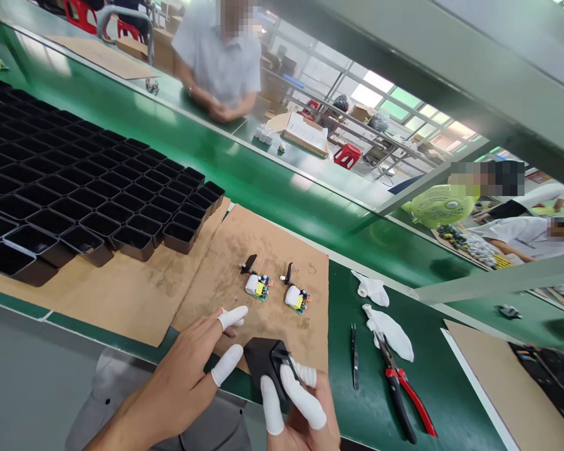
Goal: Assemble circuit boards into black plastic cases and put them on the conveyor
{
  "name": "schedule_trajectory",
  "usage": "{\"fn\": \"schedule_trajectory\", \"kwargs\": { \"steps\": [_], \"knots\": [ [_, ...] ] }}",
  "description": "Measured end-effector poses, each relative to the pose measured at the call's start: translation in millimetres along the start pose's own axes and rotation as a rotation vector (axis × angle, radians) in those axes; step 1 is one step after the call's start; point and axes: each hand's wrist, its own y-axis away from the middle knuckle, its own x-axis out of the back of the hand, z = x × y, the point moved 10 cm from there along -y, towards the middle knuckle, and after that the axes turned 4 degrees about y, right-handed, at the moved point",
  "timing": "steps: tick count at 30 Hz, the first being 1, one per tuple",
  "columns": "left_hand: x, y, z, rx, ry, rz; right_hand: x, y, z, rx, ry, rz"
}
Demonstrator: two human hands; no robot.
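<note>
My right hand [301, 407], with white finger cots on its fingers, grips a black plastic housing [263, 357] close to the table's front edge. Left of it, my left hand [202, 357] also wears white cots and has its thumb and fingers apart. The left thumb tip comes right up to the housing's side; whether it touches I cannot tell. Beyond the hands, two small circuit boards, a left one [258, 286] and a right one [297, 299], lie on a cardboard sheet [235, 238]. Each has yellow and white parts and a black piece on wires.
Rows of open black housings [134, 240] fill the left. To the right lie tweezers [354, 357], red-and-black pliers [404, 388] and two white cloth-like pieces [392, 332]. A metal frame [451, 94] slants overhead. Across the bench sits a person [220, 62].
</note>
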Motion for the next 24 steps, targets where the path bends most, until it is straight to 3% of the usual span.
{"fn": "schedule_trajectory", "kwargs": {
  "steps": [2, 6, 9, 17, 24],
  "knots": [
    [1.2, -2.0, 5.5, -0.003, 0.011, -0.002, 0.8, 0.5, -2.2, 0.017, 0.029, -0.014],
    [4.0, -4.7, 10.9, -0.016, -0.043, 0.008, -20.0, 1.4, 5.1, 0.038, 0.017, -0.230],
    [3.7, -3.7, 10.7, -0.049, -0.120, 0.006, -28.6, 1.7, 10.7, 0.027, -0.021, -0.301],
    [1.1, -3.7, 51.8, -0.398, -0.222, 0.060, -28.9, -3.4, 8.2, 0.018, -0.044, -0.288],
    [0.5, 3.3, 68.9, -0.506, -0.267, 0.141, -21.4, -1.3, 3.1, 0.015, -0.042, -0.280]
  ]
}}
